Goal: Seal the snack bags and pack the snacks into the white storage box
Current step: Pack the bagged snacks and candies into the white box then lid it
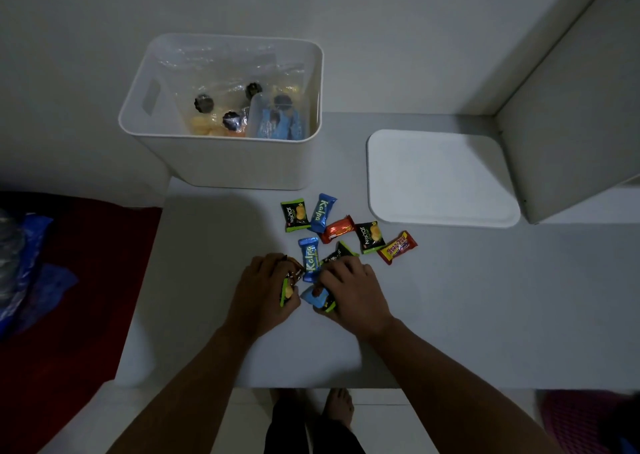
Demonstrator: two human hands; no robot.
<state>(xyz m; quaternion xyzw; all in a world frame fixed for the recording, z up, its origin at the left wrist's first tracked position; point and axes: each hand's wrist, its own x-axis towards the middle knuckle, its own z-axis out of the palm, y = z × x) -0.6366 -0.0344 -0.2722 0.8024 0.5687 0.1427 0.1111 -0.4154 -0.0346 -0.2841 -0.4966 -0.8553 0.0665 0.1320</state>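
Down on the white tabletop [450,297], both hands work at a scatter of small wrapped snacks. The left hand [263,289] has its fingers curled round a few packets, a green-edged wrapper and a brown one showing at its fingertips. The right hand [351,289] grips a light blue packet [313,297] together with a green-and-black one, fingers bent over them.

Between the two hands, toward 12 o'clock, lies a blue Kalpa wafer packet [309,257]. Further out at 12 to 1 o'clock from the hands sit a green Nextar packet [295,215], a second blue Kalpa packet [322,212], an orange-red wrapper [337,229], another green Nextar packet [370,237] and a red-and-yellow candy wrapper [397,246], all loose on the table.

At 11 o'clock stands the open white plastic storage box [221,162], holding clear bags [221,107] of yellow and dark snacks plus blue packets. Its flat white lid [440,179] lies at 2 o'clock, apart from the box.
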